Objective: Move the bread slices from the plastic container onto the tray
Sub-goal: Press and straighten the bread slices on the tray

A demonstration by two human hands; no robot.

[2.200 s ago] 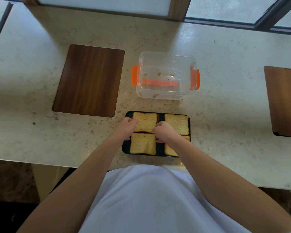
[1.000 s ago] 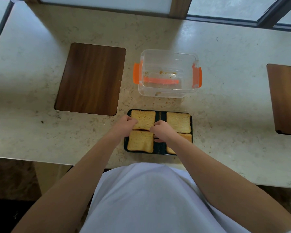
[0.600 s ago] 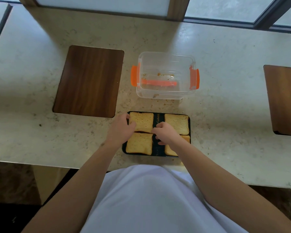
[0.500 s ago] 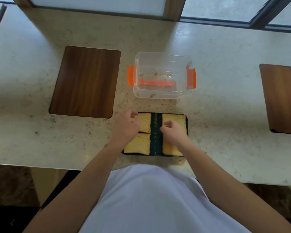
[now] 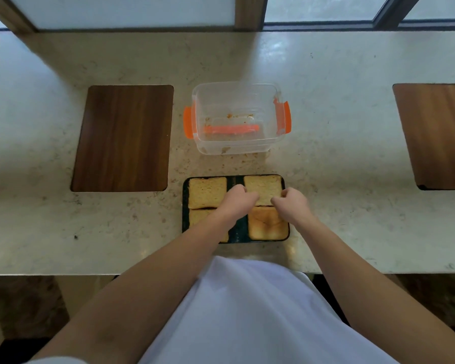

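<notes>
Both hands, left hand [image 5: 238,199] and right hand [image 5: 289,203], are pinching the far-right bread slice [image 5: 263,189] on the black tray [image 5: 185,206]; the plastic container [image 5: 237,119] is standing empty. Keep the slice flat, clear of neighbours.

Pale stone counter [image 5: 339,158], with what rests directly on it.

Black tray [image 5: 185,206]: under the fingers [image 5: 238,190], near the counter's front edge. Clear plastic container [image 5: 237,119], orange clips: just beyond the fingers, apart from the tray. Dark wood board [image 5: 124,137]: well to the left of the fingers. Second wood board [image 5: 439,135]: well to the right of the fingers, cut off by the frame edge.
</notes>
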